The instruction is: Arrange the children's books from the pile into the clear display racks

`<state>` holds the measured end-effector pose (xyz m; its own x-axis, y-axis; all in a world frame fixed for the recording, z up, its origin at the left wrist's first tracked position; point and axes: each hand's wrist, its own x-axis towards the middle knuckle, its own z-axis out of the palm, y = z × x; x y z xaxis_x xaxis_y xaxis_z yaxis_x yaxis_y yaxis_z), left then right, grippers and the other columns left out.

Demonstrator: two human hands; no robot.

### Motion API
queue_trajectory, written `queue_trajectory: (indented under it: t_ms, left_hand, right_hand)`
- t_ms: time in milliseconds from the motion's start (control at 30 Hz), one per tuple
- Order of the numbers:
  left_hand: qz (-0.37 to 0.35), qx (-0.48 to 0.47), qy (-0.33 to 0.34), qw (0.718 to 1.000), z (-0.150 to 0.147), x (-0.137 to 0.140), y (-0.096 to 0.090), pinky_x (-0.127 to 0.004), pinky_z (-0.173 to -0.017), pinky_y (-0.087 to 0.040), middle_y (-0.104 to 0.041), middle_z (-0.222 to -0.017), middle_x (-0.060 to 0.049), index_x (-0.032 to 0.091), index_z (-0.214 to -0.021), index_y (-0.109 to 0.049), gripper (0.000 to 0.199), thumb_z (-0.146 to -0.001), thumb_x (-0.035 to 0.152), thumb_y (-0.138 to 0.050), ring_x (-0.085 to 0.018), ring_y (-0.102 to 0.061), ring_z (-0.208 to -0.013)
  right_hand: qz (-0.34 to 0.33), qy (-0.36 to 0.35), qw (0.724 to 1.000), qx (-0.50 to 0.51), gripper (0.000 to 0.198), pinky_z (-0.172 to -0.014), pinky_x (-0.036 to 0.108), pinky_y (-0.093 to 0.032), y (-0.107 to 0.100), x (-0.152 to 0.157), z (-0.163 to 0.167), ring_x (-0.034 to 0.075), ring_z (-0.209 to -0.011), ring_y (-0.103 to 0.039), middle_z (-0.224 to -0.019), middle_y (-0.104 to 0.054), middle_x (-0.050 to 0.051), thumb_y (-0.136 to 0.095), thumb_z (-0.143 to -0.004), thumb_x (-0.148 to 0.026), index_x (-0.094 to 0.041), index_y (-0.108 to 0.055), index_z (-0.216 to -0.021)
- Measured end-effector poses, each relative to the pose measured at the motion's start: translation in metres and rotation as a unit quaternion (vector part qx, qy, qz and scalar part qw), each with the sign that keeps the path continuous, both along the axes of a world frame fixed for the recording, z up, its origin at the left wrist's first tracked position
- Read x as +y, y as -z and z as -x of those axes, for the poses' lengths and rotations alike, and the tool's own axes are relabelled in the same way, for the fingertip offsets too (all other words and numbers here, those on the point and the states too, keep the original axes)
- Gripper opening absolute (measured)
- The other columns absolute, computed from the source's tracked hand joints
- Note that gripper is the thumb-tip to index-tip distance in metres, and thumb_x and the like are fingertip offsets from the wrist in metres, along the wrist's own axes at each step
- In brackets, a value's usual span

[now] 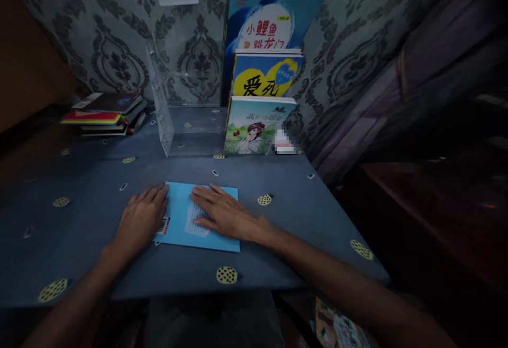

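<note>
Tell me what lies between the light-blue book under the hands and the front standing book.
The head view shows patterned tabletop, with a small printed rectangle, between the light-blue book and the front standing book; no loose object.

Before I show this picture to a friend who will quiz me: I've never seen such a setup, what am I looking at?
No machine here, just someone's bare left hand and right hand. The one picture comes from a camera worn on the head, looking forward and down. On the table lies a blue book; the left hand rests over its left edge, the right lies flat across it. Nothing appears lifted. Behind, a clear rack holds upright books; a book pile lies left of it.
</note>
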<state>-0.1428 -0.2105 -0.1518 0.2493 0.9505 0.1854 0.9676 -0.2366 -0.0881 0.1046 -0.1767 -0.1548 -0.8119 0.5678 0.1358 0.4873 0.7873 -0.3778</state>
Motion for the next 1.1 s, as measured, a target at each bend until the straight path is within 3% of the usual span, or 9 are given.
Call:
queue_trajectory:
  t_ms: [233,367,500,633,867,1100]
  left_hand:
    - [-0.049,-0.014,0.025,0.998,0.002,-0.003,0.003,-0.055,-0.101,-0.05,-0.061,-0.143,-0.019,0.01,-0.133,-0.063,0.047,-0.104,0.028,-0.031,-0.037,-0.054,-0.135]
    - [-0.067,0.004,0.08,0.995,-0.02,-0.018,0.004,-0.055,-0.109,-0.045,-0.06,-0.144,-0.019,0.01,-0.13,-0.063,0.044,-0.106,0.025,-0.03,-0.035,-0.047,-0.143]
    - [-0.082,-0.02,0.189,0.978,-0.057,-0.048,0.012,-0.049,-0.117,-0.04,-0.061,-0.144,-0.015,0.012,-0.136,-0.058,0.041,-0.106,0.021,-0.033,-0.026,-0.05,-0.142]
    - [-0.062,-0.035,0.276,0.959,-0.073,-0.066,0.015,-0.046,-0.117,-0.042,-0.06,-0.147,-0.012,0.015,-0.142,-0.054,0.042,-0.107,0.034,-0.04,-0.023,-0.052,-0.14]
    - [-0.06,-0.036,0.262,0.963,-0.035,-0.061,0.013,-0.045,-0.115,-0.044,-0.063,-0.144,-0.009,0.021,-0.14,-0.056,0.039,-0.105,0.033,-0.046,-0.023,-0.055,-0.137]
    - [-0.056,0.005,0.235,0.97,0.007,-0.053,0.011,-0.047,-0.111,-0.046,-0.064,-0.142,-0.014,0.019,-0.138,-0.06,0.044,-0.105,0.042,-0.042,-0.029,-0.056,-0.136]
  right_hand:
    - [-0.012,0.136,0.99,0.025,0.051,-0.124,0.057,-0.031,0.009,-0.006,-0.066,0.029,-0.147,-0.043,-0.156,-0.048,0.015,-0.041,-0.106,-0.039,-0.016,-0.049,-0.151]
    - [-0.014,0.143,0.989,0.016,0.053,-0.124,0.058,-0.031,0.012,-0.011,-0.07,0.03,-0.149,-0.041,-0.157,-0.045,0.017,-0.041,-0.105,-0.039,-0.012,-0.049,-0.15]
    - [-0.036,0.147,0.988,0.002,0.056,-0.124,0.056,-0.031,0.013,-0.014,-0.068,0.03,-0.15,-0.038,-0.158,-0.045,0.017,-0.045,-0.104,-0.041,-0.011,-0.047,-0.151]
    - [-0.082,0.138,0.987,0.011,0.052,-0.123,0.06,-0.031,0.015,-0.02,-0.065,0.031,-0.151,-0.036,-0.157,-0.047,0.016,-0.047,-0.104,-0.038,-0.013,-0.049,-0.15]
    - [-0.094,0.007,0.994,0.059,0.048,-0.119,0.057,-0.04,0.01,-0.062,-0.054,0.028,-0.143,-0.049,-0.146,-0.059,0.018,-0.056,-0.102,-0.034,-0.011,-0.055,-0.144]
    - [-0.088,0.02,0.993,0.07,0.04,-0.117,0.051,-0.046,0.007,-0.077,-0.057,0.026,-0.139,-0.054,-0.14,-0.065,0.014,-0.062,-0.098,-0.026,-0.015,-0.062,-0.137]
